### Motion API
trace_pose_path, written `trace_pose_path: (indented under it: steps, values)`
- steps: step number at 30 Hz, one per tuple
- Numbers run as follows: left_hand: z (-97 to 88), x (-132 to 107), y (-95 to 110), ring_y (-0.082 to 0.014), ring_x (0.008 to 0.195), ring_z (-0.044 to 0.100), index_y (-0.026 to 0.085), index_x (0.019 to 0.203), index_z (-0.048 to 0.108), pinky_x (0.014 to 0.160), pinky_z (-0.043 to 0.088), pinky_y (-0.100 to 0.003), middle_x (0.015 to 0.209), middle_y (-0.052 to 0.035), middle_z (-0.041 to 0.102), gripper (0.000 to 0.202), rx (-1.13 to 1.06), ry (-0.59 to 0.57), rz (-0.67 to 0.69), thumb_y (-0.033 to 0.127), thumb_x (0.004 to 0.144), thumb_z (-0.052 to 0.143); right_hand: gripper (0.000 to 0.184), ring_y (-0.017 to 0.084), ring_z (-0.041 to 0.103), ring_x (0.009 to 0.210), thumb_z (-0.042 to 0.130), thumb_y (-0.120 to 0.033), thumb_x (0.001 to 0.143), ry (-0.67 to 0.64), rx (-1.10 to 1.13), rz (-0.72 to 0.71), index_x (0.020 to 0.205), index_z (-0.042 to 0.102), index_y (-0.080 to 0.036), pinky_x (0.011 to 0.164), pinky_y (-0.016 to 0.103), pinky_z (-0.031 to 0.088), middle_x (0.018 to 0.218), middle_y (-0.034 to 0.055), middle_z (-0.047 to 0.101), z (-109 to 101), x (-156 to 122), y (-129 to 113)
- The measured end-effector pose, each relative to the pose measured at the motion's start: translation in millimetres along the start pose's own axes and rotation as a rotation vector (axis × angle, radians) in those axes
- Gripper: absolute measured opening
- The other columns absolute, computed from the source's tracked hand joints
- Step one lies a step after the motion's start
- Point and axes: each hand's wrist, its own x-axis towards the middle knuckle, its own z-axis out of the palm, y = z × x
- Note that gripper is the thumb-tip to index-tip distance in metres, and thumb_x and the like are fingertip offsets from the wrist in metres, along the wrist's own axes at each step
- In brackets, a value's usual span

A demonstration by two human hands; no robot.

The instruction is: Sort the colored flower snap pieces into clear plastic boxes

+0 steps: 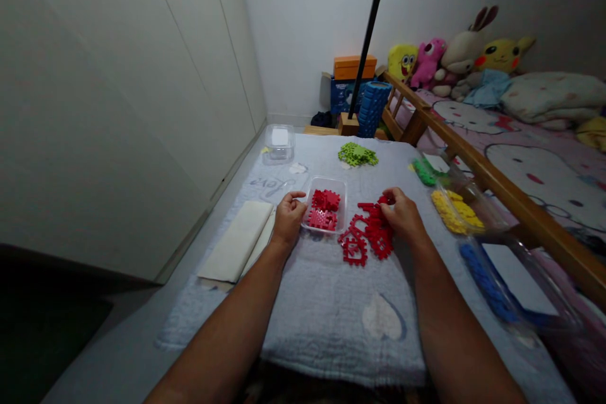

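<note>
A clear plastic box (pixel 344 205) stands at the middle of the table, with red notched building pieces (pixel 324 219) lying inside it. My left hand (pixel 288 218) is closed at the box's left wall, thumb and fingers on its rim. To the right of the box lies a loose pile of red building pieces (pixel 354 250), some of them open frames with toothed edges. At the pile's right side my right hand (pixel 401 214) pinches a red building piece (pixel 382 201); its fingers partly cover that piece.
Light green pieces (pixel 357 154) lie in a heap farther back. A clear container (pixel 279 144) stands at the back left. A folded cream cloth (pixel 237 241) is at the left. Containers of green (pixel 423 172), yellow (pixel 455 211) and blue pieces (pixel 492 284) line the right, beside a wooden bed rail (pixel 454 145).
</note>
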Motion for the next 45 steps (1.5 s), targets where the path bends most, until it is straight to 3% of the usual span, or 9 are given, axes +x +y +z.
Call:
trace_pose_path:
  steps: [3,8,12,17,21,25,31,35,45]
  values:
    - [0.1,0.3,-0.8,-0.0092,0.049,0.036,0.019,0.099,0.065,0.053,0.027,-0.022,0.055,0.0109,0.043,0.036,0.002,0.004,-0.001,0.033,0.067,0.074,0.024,0.025,0.068,0.096,0.057,-0.022,0.084,-0.004,0.064,-0.109,0.106,0.068,-0.022,0.093,0.038,0.052,0.103,0.0081,0.076,-0.4,-2.0,-27.6]
    - [1.5,-1.4,2.4,-0.0091,0.049,0.036,0.019,0.097,0.064,0.053,0.027,-0.022,0.054,0.0115,0.042,0.035,-0.029,-0.002,-0.005,0.031,0.066,0.074,0.024,0.025,0.065,0.103,0.059,-0.014,0.085,-0.132,0.031,-0.387,0.106,0.07,-0.02,0.097,0.038,0.049,0.11,0.0113,0.073,11.5,0.7,-84.3]
    - [1.9,-1.5,3.4,-0.0093,0.049,0.036,0.019,0.098,0.063,0.053,0.028,-0.023,0.054,0.0115,0.043,0.036,-0.034,-0.007,-0.015,0.032,0.066,0.073,0.027,0.027,0.063,0.109,0.06,-0.013,0.09,-0.261,-0.132,-0.436,0.113,0.073,-0.02,0.099,0.039,0.047,0.116,0.0126,0.074,24.5,9.5,-116.4]
    - [1.6,0.8,-0.2,-0.0093,0.049,0.037,0.02,0.098,0.063,0.053,0.028,-0.023,0.054,0.0112,0.044,0.035,-0.047,-0.01,-0.014,0.032,0.066,0.073,0.032,0.026,0.064,0.109,0.061,-0.013,0.093,-0.314,-0.246,-0.456,0.122,0.072,-0.02,0.095,0.036,0.046,0.12,0.0115,0.076,39.0,14.6,-138.9]
    - [1.1,1.8,-2.7,-0.0092,0.049,0.037,0.019,0.098,0.063,0.053,0.029,-0.023,0.054,0.0112,0.045,0.036,-0.035,-0.012,0.004,0.032,0.066,0.072,0.025,0.028,0.063,0.113,0.062,-0.02,0.096,-0.372,-0.325,-0.46,0.118,0.074,-0.021,0.094,0.037,0.044,0.122,0.0113,0.076,44.7,13.1,-144.2]
    - [0.7,2.5,-3.7,-0.0088,0.048,0.037,0.019,0.098,0.063,0.053,0.028,-0.023,0.054,0.0113,0.045,0.035,-0.026,-0.015,0.0,0.032,0.066,0.071,0.033,0.032,0.058,0.122,0.064,-0.025,0.096,-0.432,-0.39,-0.437,0.128,0.071,-0.022,0.096,0.04,0.043,0.133,0.0128,0.073,45.1,11.6,-143.4]
    - [0.4,2.2,-2.9,-0.0089,0.048,0.037,0.019,0.098,0.063,0.052,0.029,-0.023,0.054,0.0114,0.046,0.036,-0.051,-0.015,0.004,0.032,0.066,0.073,0.035,0.034,0.056,0.125,0.062,-0.019,0.094,-0.426,-0.428,-0.432,0.129,0.07,-0.02,0.097,0.042,0.043,0.135,0.0165,0.069,48.0,9.7,-143.3]
    - [0.1,0.9,-2.2,-0.0088,0.048,0.036,0.019,0.099,0.063,0.052,0.028,-0.023,0.053,0.0117,0.045,0.035,-0.057,-0.023,0.006,0.032,0.068,0.073,0.039,0.031,0.059,0.124,0.063,-0.017,0.092,-0.369,-0.326,-0.441,0.131,0.067,-0.019,0.097,0.04,0.043,0.137,0.0158,0.068,47.9,9.4,-138.6]
    - [1.2,-0.3,-0.4,-0.0091,0.049,0.037,0.019,0.098,0.062,0.053,0.029,-0.023,0.054,0.0113,0.047,0.036,-0.059,-0.02,-0.005,0.033,0.067,0.073,0.029,0.027,0.069,0.111,0.067,-0.022,0.091,-0.341,0.001,-0.422,0.119,0.071,-0.019,0.096,0.038,0.048,0.121,0.0116,0.078,38.8,11.5,-125.9]
